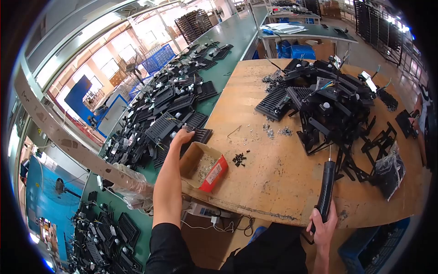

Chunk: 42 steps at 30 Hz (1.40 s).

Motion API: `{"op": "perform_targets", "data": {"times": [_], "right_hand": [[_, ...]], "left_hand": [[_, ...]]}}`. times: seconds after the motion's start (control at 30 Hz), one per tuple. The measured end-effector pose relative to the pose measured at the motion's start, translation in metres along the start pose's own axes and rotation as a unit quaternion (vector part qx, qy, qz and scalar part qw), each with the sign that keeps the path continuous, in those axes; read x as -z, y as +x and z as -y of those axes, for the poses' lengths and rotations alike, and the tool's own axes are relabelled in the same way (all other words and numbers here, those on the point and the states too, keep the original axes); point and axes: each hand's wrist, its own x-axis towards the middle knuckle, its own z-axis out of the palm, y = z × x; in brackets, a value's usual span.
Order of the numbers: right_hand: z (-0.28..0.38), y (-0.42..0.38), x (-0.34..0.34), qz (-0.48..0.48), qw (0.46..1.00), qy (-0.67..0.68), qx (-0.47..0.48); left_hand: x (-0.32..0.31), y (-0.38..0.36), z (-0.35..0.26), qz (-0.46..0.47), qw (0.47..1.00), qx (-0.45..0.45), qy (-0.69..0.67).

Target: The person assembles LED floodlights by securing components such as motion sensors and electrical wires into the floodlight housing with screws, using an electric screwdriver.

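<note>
My left hand (184, 136) reaches out over the green bench at the edge of the wooden table. Its fingers look closed on a black finned lamp housing (200, 135), though the fingertips are partly hidden. More finned housings (159, 128) with white sensor domes and wires lie heaped around it. My right hand (324, 224) is wrapped round a black electric screwdriver (326, 187), its bit pointing away toward a pile of black lamps (333, 102). Close to my left forearm stands a red-edged cardboard box (204, 167) holding small metal screws.
On the wooden table (269, 192) lie black screws (239, 159), loose silver hardware (269, 132), a single finned housing (273, 104), black brackets (381, 141) and a plastic bag (388, 173). A person's hand (414, 122) is at the right edge. A blue crate (374, 246) sits below.
</note>
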Motion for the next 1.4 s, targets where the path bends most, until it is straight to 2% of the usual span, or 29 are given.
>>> {"op": "perform_targets", "data": {"times": [0.1,0.2,0.27,0.37,0.4,0.47,0.5,0.6,0.63,0.7,0.73,0.8,0.83,0.9,0.93,1.07,1.13,1.2,1.33,1.4], "right_hand": [[0.001,-0.002,-0.002,-0.007,1.000,0.009,-0.012],[0.004,-0.003,-0.003,-0.012,1.000,0.003,-0.012],[0.005,-0.004,-0.002,-0.008,1.000,0.002,-0.012],[-0.002,-0.002,0.000,0.000,1.000,0.006,0.004],[0.000,-0.002,0.000,0.001,1.000,0.005,0.007],[0.003,-0.003,0.001,-0.001,1.000,-0.003,-0.006],[0.002,-0.003,0.001,0.000,1.000,-0.006,-0.007],[0.000,-0.002,0.000,-0.004,1.000,0.003,0.004],[0.003,-0.002,-0.001,0.004,1.000,-0.003,0.001],[0.003,0.000,0.000,0.006,1.000,-0.011,-0.001],[0.001,0.000,0.001,0.004,1.000,-0.008,-0.003],[-0.004,0.001,0.002,0.005,1.000,-0.007,-0.004],[-0.006,0.002,0.003,0.006,1.000,-0.002,0.001],[-0.005,0.001,0.003,0.004,1.000,0.000,0.006],[-0.001,0.000,0.001,0.007,1.000,-0.005,0.001],[0.012,-0.006,0.002,-0.011,1.000,0.021,-0.018],[0.012,-0.014,0.008,-0.053,0.998,0.021,-0.021],[0.012,-0.021,0.016,-0.071,0.997,0.036,-0.002],[0.011,-0.038,0.037,-0.098,0.994,0.051,-0.021],[0.013,-0.045,0.043,-0.115,0.992,0.052,-0.020]], "left_hand": [[0.019,-0.030,0.001,0.042,0.998,0.002,-0.050],[0.020,-0.039,0.006,0.040,0.996,0.035,-0.067],[0.000,-0.017,0.027,-0.011,0.999,-0.019,-0.031],[-0.020,-0.004,0.033,-0.047,0.998,0.019,-0.024],[-0.015,-0.014,0.022,-0.049,0.998,0.019,-0.026],[-0.007,-0.034,0.003,-0.119,0.990,0.018,-0.071],[-0.005,-0.028,0.005,-0.115,0.990,-0.013,-0.076],[0.011,-0.054,-0.032,-0.202,0.978,0.014,-0.038],[0.016,-0.056,-0.037,-0.203,0.978,0.013,-0.039],[0.019,-0.056,-0.048,-0.365,0.925,-0.091,-0.043],[0.024,-0.052,-0.052,-0.415,0.898,-0.143,-0.038],[0.039,-0.051,-0.065,-0.477,0.850,-0.218,-0.052],[0.050,-0.056,-0.078,-0.478,0.849,-0.218,-0.053],[0.067,-0.079,-0.114,-0.562,0.766,-0.309,-0.050],[0.075,-0.096,-0.134,-0.561,0.765,-0.312,-0.055],[0.090,-0.176,-0.212,-0.503,0.753,-0.422,-0.040],[0.079,-0.220,-0.244,-0.429,0.733,-0.528,-0.014],[0.053,-0.257,-0.262,-0.361,0.713,-0.601,-0.011],[-0.026,-0.315,-0.283,-0.207,0.680,-0.704,-0.009],[-0.055,-0.338,-0.296,-0.182,0.660,-0.729,-0.018]]}}
